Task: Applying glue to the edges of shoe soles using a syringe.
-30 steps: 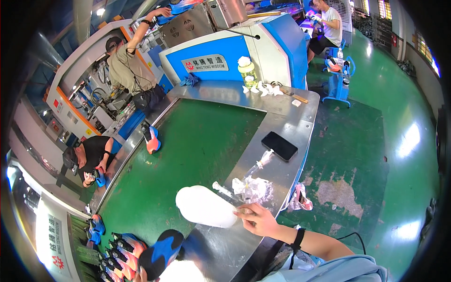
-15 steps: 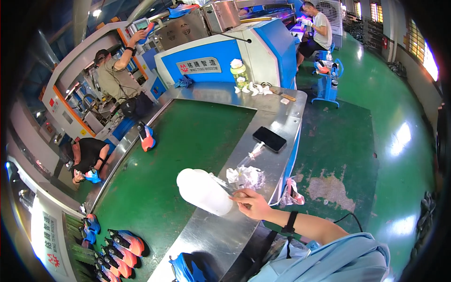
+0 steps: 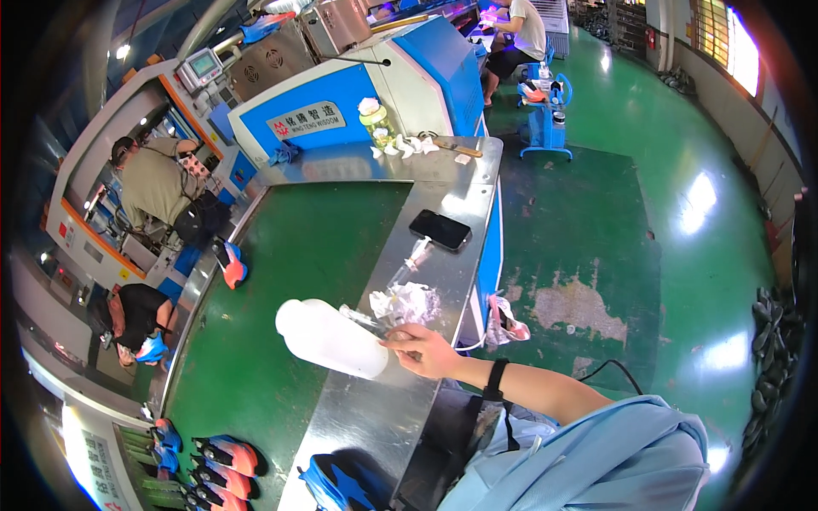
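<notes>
My right hand [image 3: 423, 351] reaches in from the lower right, a black band on its wrist. Its fingers are pinched together at the right end of a smooth white oblong piece [image 3: 332, 338] with rounded ends. That piece lies across the view over the green belt [image 3: 281, 315] and the metal border [image 3: 362, 404]; whether it touches them I cannot tell. Crumpled white wrapping [image 3: 405, 304] sits just beyond my fingers, with a black phone [image 3: 440, 230] farther off. My left hand is out of view.
Orange-and-blue shoes [image 3: 226, 456] stand in a row at the lower left, and another shoe [image 3: 230, 264] sits on the belt's far-left edge. A blue shoe-like item [image 3: 336, 484] is near me. A jar [image 3: 376, 123] and a knife [image 3: 457, 148] lie at the back. Several people work nearby.
The whole view has shifted, so the scene sits farther left. My right hand keeps its pinch at the white piece. A co-worker's raised arm with a shoe has come down toward the machine.
</notes>
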Available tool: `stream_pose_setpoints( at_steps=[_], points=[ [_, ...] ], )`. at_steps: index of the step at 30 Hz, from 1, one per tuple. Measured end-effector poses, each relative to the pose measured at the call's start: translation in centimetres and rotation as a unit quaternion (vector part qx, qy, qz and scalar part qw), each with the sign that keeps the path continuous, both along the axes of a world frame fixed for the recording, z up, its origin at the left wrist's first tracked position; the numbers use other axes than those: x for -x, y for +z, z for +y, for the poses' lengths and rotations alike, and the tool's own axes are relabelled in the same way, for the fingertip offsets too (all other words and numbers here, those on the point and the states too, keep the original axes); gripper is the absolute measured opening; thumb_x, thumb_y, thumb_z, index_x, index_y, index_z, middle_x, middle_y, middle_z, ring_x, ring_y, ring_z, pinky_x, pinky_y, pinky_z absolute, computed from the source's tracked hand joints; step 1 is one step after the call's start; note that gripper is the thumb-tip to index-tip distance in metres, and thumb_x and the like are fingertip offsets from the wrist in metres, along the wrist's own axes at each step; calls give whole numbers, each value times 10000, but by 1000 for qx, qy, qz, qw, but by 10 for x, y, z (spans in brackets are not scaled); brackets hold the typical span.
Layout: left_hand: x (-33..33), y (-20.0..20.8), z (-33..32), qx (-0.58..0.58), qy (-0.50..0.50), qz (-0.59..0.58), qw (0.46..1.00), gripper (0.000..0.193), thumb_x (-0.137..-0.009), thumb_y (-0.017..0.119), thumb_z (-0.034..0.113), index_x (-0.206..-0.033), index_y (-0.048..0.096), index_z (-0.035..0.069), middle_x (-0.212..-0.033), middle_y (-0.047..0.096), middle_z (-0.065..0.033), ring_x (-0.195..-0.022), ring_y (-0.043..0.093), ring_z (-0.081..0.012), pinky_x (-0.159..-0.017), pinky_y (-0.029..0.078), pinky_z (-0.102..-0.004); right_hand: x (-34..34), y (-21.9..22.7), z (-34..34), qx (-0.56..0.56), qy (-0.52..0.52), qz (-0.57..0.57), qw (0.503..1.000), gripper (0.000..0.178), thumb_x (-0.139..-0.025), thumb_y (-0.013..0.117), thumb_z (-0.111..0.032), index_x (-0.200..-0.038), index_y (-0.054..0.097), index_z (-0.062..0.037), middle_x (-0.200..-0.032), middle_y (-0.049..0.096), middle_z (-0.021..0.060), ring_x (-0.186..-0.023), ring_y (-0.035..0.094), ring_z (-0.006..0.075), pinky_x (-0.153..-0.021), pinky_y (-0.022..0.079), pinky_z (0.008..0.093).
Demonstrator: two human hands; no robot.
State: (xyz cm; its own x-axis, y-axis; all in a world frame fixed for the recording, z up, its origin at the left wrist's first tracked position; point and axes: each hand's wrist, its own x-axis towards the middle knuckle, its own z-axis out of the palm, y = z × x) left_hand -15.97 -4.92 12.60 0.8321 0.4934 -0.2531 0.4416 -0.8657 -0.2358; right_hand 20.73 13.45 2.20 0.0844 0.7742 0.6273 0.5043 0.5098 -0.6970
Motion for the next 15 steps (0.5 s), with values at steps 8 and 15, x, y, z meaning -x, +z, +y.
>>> stream_pose_setpoints(
  at_steps=[8,15],
  points=[
    [1,45,40,-121,153,-362,912,326,-864,538,143,-1168,514,27,-1110,571,-104,-1043,544,-232,-900,438,-355,6,-7,-10,77,68,77,992,506,-768,544,-29,-1252,490,-166,-994,556,66,-804,580,152,-656,498,254],
    [-1,9,53,-163,379,-700,583,353,-747,649,145,-1005,530,-64,-913,540,-94,-822,515,-197,-749,434,-302,-1,-7,-34,110,118,241,957,810,-769,457,59,-1409,-21,-73,-990,538,101,-845,522,137,-765,438,252]
  ],
)
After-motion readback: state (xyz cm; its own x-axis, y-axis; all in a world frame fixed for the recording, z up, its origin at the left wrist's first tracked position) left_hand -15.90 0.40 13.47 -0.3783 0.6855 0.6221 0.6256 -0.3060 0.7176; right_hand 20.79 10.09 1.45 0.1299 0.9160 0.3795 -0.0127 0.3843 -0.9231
